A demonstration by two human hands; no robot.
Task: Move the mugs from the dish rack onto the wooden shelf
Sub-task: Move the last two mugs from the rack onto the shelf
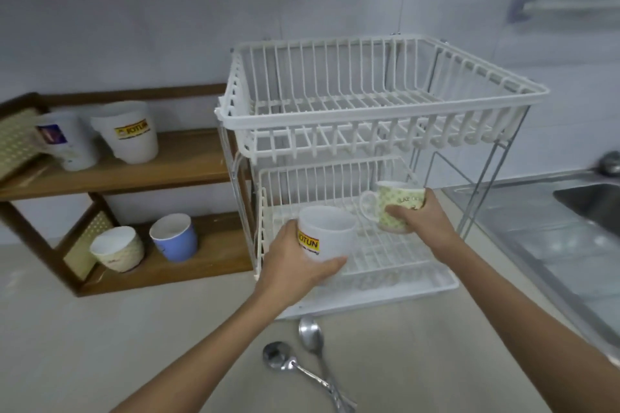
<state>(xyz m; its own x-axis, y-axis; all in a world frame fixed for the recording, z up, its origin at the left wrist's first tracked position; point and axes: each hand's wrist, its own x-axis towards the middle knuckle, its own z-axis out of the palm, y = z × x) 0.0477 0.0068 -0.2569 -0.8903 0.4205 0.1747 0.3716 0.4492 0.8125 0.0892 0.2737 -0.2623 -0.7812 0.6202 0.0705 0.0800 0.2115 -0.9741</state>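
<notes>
Head view: my left hand (295, 265) is wrapped around the white mug (327, 233) w/ the yellow logo, thumb across the lower front, fingers behind. The mug is upright, mouth up, at the front-left corner of the lower tier of the dish rack (385, 110); I cannot tell if it is lifted or resting on the wires. My right hand (421, 216) is closed on the green patterned mug (397, 206), also upright, handle pointing left, inside the lower tier, more to the back-right.

The wooden shelf (188, 157) stands just beside the rack, to the left of both hands. So the left hand is nearer to it, approx. level w/ the lower board. The upper board has two white mugs at its left part, the lower board a cream one and a blue one; free wood is on the right side of each board, i.e. the side closest to me. I judge the white mug goes first, straight left, and the right hand must cross in front of the rack post.
</notes>
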